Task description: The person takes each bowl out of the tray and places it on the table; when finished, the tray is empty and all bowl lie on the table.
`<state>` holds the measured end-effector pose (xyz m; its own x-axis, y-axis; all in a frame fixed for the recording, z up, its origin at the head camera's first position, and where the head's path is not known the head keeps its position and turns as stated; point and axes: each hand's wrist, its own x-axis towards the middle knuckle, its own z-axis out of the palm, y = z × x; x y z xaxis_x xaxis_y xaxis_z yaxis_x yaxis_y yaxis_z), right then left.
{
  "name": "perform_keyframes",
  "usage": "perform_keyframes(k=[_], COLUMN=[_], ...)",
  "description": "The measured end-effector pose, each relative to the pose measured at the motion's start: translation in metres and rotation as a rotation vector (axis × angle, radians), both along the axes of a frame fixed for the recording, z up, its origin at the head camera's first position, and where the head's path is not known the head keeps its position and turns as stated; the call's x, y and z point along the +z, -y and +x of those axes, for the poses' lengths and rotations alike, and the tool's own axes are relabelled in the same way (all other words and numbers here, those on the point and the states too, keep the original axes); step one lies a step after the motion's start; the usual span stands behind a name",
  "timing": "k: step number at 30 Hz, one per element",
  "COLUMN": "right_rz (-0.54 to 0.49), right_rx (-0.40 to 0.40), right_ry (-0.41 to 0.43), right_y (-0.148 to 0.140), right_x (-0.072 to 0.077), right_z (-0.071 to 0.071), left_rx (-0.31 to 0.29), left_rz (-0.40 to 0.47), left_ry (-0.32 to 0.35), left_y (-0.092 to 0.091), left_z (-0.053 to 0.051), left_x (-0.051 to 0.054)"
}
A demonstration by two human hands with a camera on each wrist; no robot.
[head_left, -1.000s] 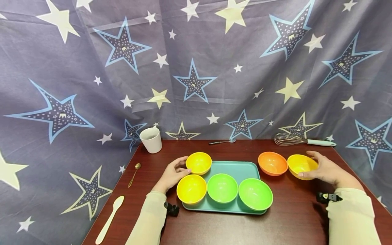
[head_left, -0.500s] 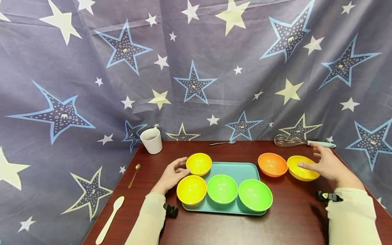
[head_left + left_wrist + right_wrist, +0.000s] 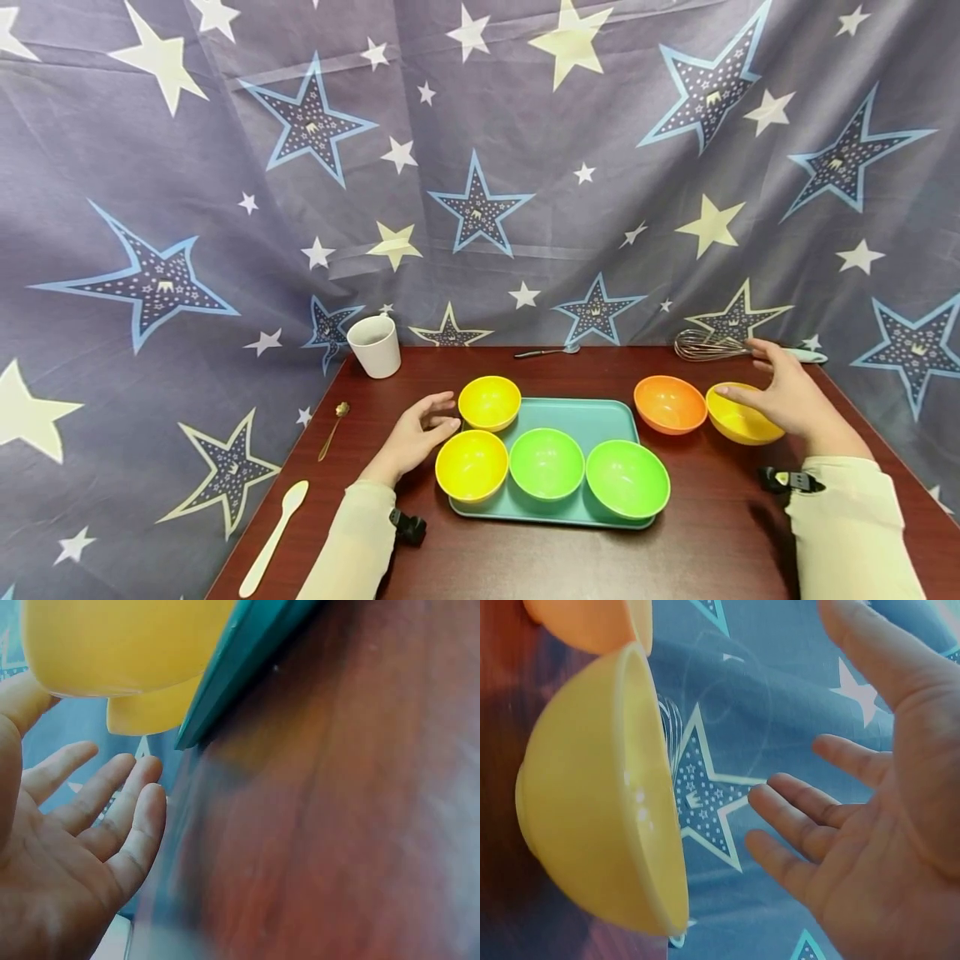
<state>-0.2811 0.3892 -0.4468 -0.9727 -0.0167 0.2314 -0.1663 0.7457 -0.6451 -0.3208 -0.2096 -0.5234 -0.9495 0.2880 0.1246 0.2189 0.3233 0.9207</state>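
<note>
Yellow bowl [image 3: 741, 421] upright on the table [image 3: 570, 562], right hand [image 3: 797, 400] loose beside it

The bowl stands toward the table's far right corner, just beside an orange bowl [image 3: 670, 406]. Its mouth points up; being round, it runs as wide one way as another. The right hand is at its right side, fingers extended and spread, gripping nothing; the right wrist view shows a gap between fingertips and rim.

Farther left, the left hand [image 3: 412, 435] is near a second yellow bowl [image 3: 490, 404], its fingers relaxed and slightly bent, holding nothing. Whether its thumb touches that bowl is hard to tell, since the left wrist view cuts the bowl off. A third yellow bowl [image 3: 472, 467] stands just in front; both mouths face up. They sit at the left end of a teal tray [image 3: 577, 419], whose long axis runs left to right. A middle green bowl [image 3: 547, 464] and a right green bowl [image 3: 627, 478] stand along its front. Behind the right hand lies a whisk [image 3: 716, 346], handle to the right.
</note>
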Motion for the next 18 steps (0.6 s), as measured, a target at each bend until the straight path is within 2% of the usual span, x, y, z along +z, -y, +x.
perform_keyframes(k=[6,13,18], right_rz=[-0.034,-0.035,-0.094], right_rx=[0.021,0.05,0.076], right_ry=[-0.02,-0.033,-0.038], right_y=[0.015,0.039,0.049], right_x=[0.004,0.015,0.022], right_z=[-0.004,-0.005,-0.005], left_rx=[-0.031,-0.092,-0.133], left_rz=[-0.034,-0.039,-0.05], left_ry=[0.021,0.026,0.036], left_y=[0.006,0.014,0.019], left_z=[0.01,0.024,0.032], left_x=[-0.002,0.004,0.004])
